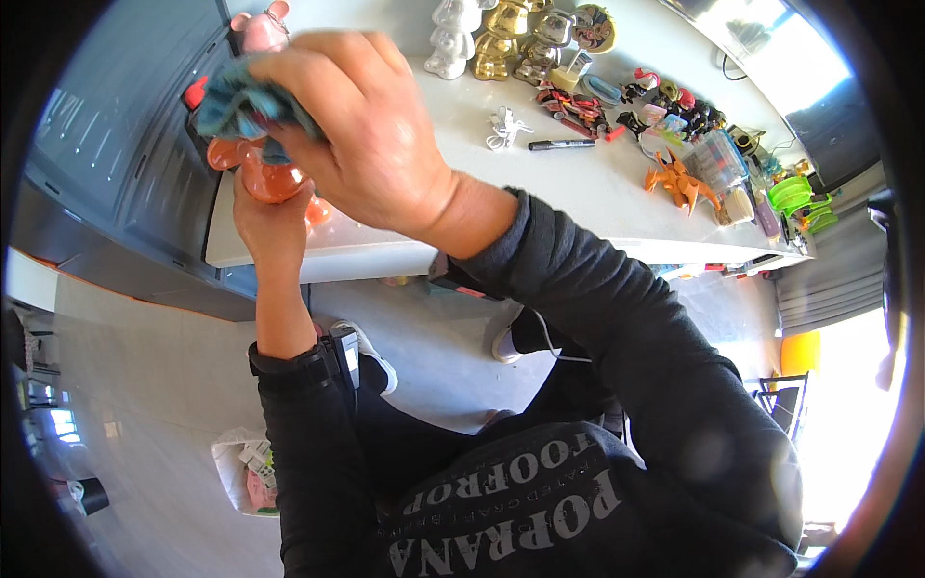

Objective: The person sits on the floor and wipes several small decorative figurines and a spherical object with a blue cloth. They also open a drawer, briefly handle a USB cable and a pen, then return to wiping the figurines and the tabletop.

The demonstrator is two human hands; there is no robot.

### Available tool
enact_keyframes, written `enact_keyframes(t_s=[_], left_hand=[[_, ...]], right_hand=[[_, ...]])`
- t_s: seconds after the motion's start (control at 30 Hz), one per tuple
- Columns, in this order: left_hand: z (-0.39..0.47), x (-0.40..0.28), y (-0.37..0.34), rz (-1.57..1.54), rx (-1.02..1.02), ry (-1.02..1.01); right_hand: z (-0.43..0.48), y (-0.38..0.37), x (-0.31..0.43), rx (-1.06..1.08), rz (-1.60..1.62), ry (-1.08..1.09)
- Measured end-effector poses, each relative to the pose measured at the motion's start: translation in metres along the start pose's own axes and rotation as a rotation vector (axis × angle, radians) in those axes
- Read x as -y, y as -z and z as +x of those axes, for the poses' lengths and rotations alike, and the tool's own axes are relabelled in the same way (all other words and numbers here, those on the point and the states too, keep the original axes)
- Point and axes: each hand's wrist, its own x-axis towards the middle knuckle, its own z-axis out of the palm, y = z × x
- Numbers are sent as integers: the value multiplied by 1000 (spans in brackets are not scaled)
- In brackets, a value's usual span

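My left hand (272, 230) holds a glossy orange bear-like figurine (269, 180) from below, over the left end of the white desk. Bunched in my right hand (376, 137) is a blue-green cloth (235, 105), and it lies against the upper part of the figurine. That hand and the cloth are slightly blurred and cover much of the figurine. A pink figurine (261, 30) with round ears stands just behind the cloth. Something small and red (195, 92) shows at the cloth's left edge.
Silver (449, 40) and gold (500, 40) bear figurines line the wall. A coiled white cable (504, 130), a black marker (561, 144), a red toy car (574, 108) and an orange dragon figure (679, 180) lie rightward on the white desk (462, 173). Grey cabinets (137, 152) border the left.
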Motion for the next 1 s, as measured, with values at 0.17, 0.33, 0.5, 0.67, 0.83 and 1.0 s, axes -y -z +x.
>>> enact_keyframes(t_s=[0.17, 0.33, 0.5, 0.67, 0.83, 1.0], left_hand=[[0, -12, -6, 76, 5, 55], [-3, -5, -7, -21, -60, -126], [-2, -12, -13, -106, -92, -66], [-3, -17, -11, -122, -69, -25], [-3, -20, -10, -69, -62, -24], [-11, -25, -14, -272, -105, 11]], right_hand=[[10, -33, 5, 412, -187, -49], [15, -43, -15, 297, -155, 14], [19, -45, -34, -107, 215, -668], [25, -25, -63, -319, 832, -1461], [42, 4, -44, 192, 487, -978], [24, -19, 7, 405, -104, 29]])
